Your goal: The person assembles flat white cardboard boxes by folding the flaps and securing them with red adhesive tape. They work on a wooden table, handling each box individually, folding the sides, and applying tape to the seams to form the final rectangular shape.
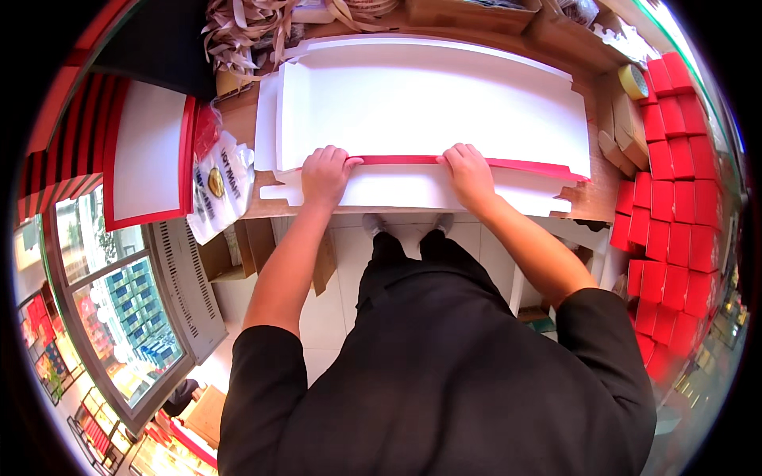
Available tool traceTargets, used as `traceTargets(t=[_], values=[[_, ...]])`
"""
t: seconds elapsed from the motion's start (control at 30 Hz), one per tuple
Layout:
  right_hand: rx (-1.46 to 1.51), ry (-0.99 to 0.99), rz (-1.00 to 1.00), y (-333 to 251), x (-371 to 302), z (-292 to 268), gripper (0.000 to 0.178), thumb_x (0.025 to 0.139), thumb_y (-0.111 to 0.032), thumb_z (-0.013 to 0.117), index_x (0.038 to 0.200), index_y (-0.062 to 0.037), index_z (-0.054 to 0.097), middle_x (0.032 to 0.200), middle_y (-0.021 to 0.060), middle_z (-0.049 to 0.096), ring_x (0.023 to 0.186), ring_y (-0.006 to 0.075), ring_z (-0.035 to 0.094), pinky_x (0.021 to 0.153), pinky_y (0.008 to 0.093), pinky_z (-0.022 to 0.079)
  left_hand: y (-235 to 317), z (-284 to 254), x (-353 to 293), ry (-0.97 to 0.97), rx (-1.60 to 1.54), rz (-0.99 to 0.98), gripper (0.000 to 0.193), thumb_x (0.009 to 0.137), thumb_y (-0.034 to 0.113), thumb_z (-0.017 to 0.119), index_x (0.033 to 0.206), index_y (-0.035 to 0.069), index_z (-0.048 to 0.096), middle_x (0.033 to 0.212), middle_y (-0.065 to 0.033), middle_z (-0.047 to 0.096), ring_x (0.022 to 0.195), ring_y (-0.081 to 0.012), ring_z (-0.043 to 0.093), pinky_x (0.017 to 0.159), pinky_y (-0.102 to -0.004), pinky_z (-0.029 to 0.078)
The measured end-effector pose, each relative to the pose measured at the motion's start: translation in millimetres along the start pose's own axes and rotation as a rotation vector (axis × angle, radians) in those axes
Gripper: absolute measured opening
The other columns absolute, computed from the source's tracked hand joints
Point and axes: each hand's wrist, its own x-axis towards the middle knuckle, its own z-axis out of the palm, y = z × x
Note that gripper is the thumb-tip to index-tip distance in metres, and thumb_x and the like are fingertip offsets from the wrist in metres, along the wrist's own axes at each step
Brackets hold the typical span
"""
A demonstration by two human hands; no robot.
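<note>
On the brown table in front of me lies a long white cardboard box blank (429, 99), its side and far edges partly raised. Along its near side a narrow red fold (401, 159) stands up, and both hands grip it. My left hand (324, 176) is closed on the fold left of the middle, thumb toward the right. Closed on the same fold further right is my right hand (468, 176), thumb toward the left. A white flap or sheet (381, 190) with notched ends sticks out toward me below the fold; whether it is part of the same piece I cannot tell.
Stacked red boxes (671, 198) rise at the right, near a yellow tape roll (633, 82). Pale ribbons (250, 32) heap at the back left. A printed plastic bag (225, 190) and a red-edged white panel (148, 151) are left. Cardboard boxes (476, 14) line the back.
</note>
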Motion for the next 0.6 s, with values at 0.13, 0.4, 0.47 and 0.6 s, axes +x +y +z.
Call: traceTargets(t=[0.13,0.4,0.47,0.6], values=[[0.011,0.018,0.067,-5,6,6,0.018,0.086,-0.02,0.064,0.077,-0.0049,0.059,0.078,0.0093,0.058,0.078,0.029,0.056,0.07,0.0395,0.046,2,-5,3,-0.173,-0.009,-0.093,0.034,0.084,0.043,0.062,0.091,0.01,0.056,0.089,-0.0067,0.057,0.083,-0.0258,0.054,0.075,-0.0421,0.041],[-0.014,0.029,0.058,-8,6,6,0.021,0.087,-0.022,0.063,0.075,-0.0051,0.059,0.076,0.0092,0.058,0.076,0.0286,0.056,0.068,0.0398,0.046,-3,11,9,-0.155,0.125,-0.071,0.069,0.091,0.054,0.048,0.143,0.011,0.038,0.154,-0.0185,0.02,0.142,-0.0362,0.016,0.112,-0.0582,0.012],[-0.023,0.02,0.06,-8,9,7,0.021,0.087,-0.022,0.063,0.075,-0.0049,0.059,0.076,0.0093,0.058,0.076,0.0287,0.055,0.069,0.0399,0.046,1,9,14,-0.264,0.163,-0.134,0.071,0.092,0.058,0.043,0.146,0.012,0.034,0.156,-0.0184,0.017,0.144,-0.0362,0.012,0.113,-0.0596,0.008],[-0.034,0.013,0.073,-10,11,7,0.022,0.087,-0.022,0.062,0.075,-0.0052,0.059,0.075,0.0093,0.057,0.075,0.0287,0.056,0.069,0.0405,0.047,8,8,20,-0.322,0.241,-0.162,0.071,0.093,0.055,0.041,0.147,0.01,0.031,0.156,-0.0189,0.017,0.145,-0.0353,0.013,0.112,-0.0592,0.008]])
